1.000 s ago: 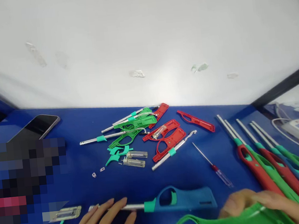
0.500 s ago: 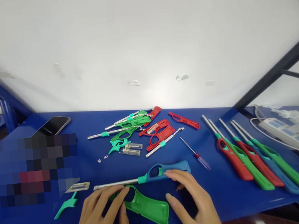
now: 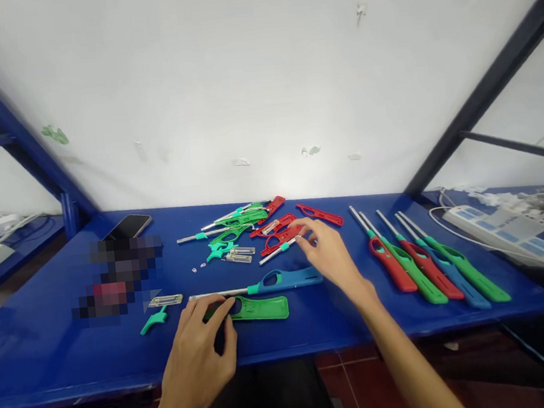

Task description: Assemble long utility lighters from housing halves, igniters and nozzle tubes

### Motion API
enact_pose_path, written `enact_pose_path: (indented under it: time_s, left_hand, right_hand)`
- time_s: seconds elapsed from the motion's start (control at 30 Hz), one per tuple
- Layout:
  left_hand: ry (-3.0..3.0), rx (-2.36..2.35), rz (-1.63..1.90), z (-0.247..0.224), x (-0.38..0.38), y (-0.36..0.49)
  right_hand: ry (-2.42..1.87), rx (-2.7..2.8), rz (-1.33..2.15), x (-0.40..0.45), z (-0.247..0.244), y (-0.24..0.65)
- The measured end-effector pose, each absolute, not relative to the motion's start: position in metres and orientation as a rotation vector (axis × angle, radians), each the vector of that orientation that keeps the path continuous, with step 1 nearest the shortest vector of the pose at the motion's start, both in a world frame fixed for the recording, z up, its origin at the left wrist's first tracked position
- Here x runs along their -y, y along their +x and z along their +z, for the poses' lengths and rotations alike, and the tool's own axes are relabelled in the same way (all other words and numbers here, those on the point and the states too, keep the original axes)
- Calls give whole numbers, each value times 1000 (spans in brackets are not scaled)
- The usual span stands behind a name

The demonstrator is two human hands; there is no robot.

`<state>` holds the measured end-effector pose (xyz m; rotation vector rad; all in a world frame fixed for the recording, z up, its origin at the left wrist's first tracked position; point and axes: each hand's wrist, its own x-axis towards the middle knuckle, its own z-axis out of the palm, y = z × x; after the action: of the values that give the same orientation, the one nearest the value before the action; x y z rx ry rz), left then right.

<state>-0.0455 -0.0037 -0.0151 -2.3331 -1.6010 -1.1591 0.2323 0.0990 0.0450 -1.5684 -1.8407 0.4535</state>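
My left hand [image 3: 203, 345] pinches the left end of a green half-shell [image 3: 267, 308] lying at the table's front. Just behind the shell is a blue lighter [image 3: 291, 279] with a metal tube pointing left. My right hand [image 3: 322, 247] reaches over the right side of the parts pile, thumb and forefinger bent near the end of a metal tube [image 3: 279, 251]; whether they touch it is unclear. Red half-shells [image 3: 282, 236] and green half-shells [image 3: 242, 218] lie in the pile. Clear fuel tanks [image 3: 241, 254] sit beside teal triggers [image 3: 219, 251].
Several assembled lighters [image 3: 422, 260] lie side by side at the right. Another clear tank [image 3: 166, 300] and a teal trigger [image 3: 155, 319] are at the left, near a phone [image 3: 127, 227]. A power strip [image 3: 510, 232] stands beyond the right frame.
My right hand has moved away from the green shell, back to the parts pile. The green shell now lies straighter, parallel to the blue lighter, still under my left hand. The view has shifted.
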Motion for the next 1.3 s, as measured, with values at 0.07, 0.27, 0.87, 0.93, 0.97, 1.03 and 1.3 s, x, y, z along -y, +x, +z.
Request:
enact_pose_path:
  time_s: [0.07, 0.27, 0.87, 0.93, 0.97, 1.03, 1.3]
  left_hand:
    - [-2287, 1632, -1181, -18, 3, -48]
    - [-2077, 1824, -1244, -29, 1, -51]
    - [-2026, 2070, -1110, -29, -2, -35]
    - [-2001, 2058, -1118, -30, -1, -34]
    - [-1988, 2050, -1125, -30, -1, -33]
    - [-1964, 2029, -1143, -30, 0, -32]
    - [-1948, 1925, -1186, -27, 3, -34]
  right_hand:
    - [-1688, 1923, 385, -117, 48, 240]
    - [-1889, 2115, 238, -127, 42, 251]
    - [-1590, 2454, -85, -162, 65, 159]
    - [-1591, 2532, -107, -184, 73, 142]
    - [-1601, 2570, -122, -195, 76, 136]
    - [-1626, 2642, -158, -212, 80, 128]
    - [-1602, 2783, -299, -229, 84, 135]
